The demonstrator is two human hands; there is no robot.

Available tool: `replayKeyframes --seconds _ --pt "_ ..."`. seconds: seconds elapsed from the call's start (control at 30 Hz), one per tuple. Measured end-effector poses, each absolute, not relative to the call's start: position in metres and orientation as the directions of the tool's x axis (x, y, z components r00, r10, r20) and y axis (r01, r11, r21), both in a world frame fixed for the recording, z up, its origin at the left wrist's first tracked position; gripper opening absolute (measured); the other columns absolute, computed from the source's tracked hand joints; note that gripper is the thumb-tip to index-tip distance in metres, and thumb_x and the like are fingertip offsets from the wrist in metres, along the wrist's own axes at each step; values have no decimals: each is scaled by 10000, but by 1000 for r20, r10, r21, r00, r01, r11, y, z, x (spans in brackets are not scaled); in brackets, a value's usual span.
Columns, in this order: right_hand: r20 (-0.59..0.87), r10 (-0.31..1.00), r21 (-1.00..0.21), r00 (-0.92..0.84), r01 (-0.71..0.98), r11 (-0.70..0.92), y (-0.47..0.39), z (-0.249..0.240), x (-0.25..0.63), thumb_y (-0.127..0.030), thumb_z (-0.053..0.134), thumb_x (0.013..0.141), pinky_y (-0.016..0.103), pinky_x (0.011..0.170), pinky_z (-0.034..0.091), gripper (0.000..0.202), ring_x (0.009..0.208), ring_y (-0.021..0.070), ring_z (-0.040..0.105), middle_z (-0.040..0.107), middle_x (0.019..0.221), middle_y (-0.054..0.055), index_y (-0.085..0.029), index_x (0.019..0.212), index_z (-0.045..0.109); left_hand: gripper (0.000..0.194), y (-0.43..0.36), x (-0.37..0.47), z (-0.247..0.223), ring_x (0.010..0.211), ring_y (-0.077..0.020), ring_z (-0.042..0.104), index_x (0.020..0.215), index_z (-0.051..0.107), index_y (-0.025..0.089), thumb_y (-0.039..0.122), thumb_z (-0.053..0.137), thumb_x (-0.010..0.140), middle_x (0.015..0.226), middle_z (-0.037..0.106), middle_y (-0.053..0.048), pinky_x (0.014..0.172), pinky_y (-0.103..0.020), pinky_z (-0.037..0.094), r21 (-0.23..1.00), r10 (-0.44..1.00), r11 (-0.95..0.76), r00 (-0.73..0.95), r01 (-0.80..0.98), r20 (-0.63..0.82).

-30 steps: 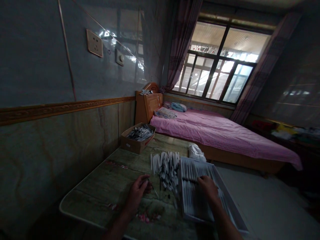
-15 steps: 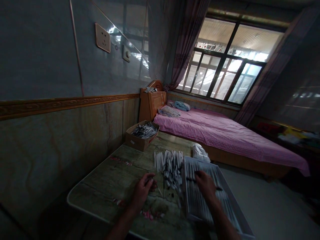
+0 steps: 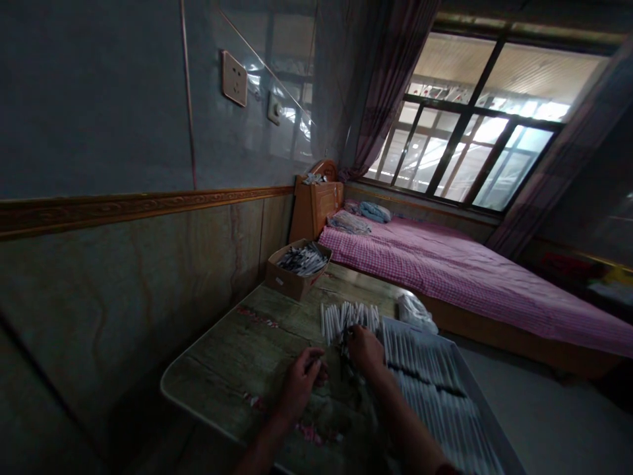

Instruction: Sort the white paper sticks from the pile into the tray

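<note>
My left hand (image 3: pixel 301 379) hovers over the near part of the table with its fingers curled together. Something small and pale shows at its fingertips, too dim to name. My right hand (image 3: pixel 366 349) reaches down into a loose pile of white pen-like sticks (image 3: pixel 336 318) with dark ends, its fingers pinched; whatever is between them is hidden. To its right lies a shallow grey tray (image 3: pixel 475 369) filled with rows of similar white sticks (image 3: pixel 420 353), the forearm crossing over its near left side.
A cardboard box (image 3: pixel 291 285) heaped with more pen-like sticks stands at the table's far left, against the wall. A clear plastic bag (image 3: pixel 415 313) lies behind the tray. A bed with a pink checked cover (image 3: pixel 420 257) adjoins the far side of the table (image 3: pixel 222 349).
My right hand has moved left from over the tray to the pile of sticks. A thin stick showing below my left hand is no longer visible. The view has turned slightly left.
</note>
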State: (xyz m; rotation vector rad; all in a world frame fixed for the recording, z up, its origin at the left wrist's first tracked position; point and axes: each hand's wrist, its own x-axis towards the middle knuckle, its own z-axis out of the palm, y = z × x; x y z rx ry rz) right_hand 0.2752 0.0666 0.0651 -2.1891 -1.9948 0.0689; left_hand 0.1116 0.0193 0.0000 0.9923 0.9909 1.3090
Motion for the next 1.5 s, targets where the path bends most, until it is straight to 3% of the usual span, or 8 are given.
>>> replayKeyframes --seconds 0.27,0.6,0.87,1.27,1.5 --pt "115 990 -118 82 991 -68 94 64 246 -320 465 892 285 764 417 270 1041 236 607 649 1097 114 -194 1008 674 311 19 111 -3 631 -177 657 925 622 171 381 623 696 726 692 -23 564 -264 491 968 1000 12 9 -250 -10" --pt "49 995 -77 90 993 -86 95 59 237 -149 437 875 279 793 435 274 1002 227 658 695 1037 144 -137 1009 676 273 19 111 -5 621 -178 653 924 636 176 345 605 712 746 695 -29 566 -266 483 973 1000 15 16 -231 -11" --pt "52 995 -87 84 993 -79 97 60 234 -213 448 883 287 772 468 281 987 237 678 700 1058 157 -139 1039 670 287 20 112 -2 620 -186 644 895 631 172 372 611 691 732 688 -37 546 -269 477 969 1000 3 -17 -247 -7" --pt "-32 992 -123 119 985 -122 97 68 229 -198 533 779 317 766 488 283 999 279 678 714 1053 183 -135 976 726 296 21 110 -1 631 -183 639 884 652 178 386 645 674 739 688 -35 555 -262 479 969 1000 8 -19 -249 -13" --pt "-34 991 -156 130 979 -133 84 80 229 -274 481 833 295 705 474 289 946 262 693 730 983 166 -154 952 716 406 21 108 2 622 -190 643 925 655 165 477 678 667 747 693 -41 548 -270 490 958 997 -1 -70 -287 -20"
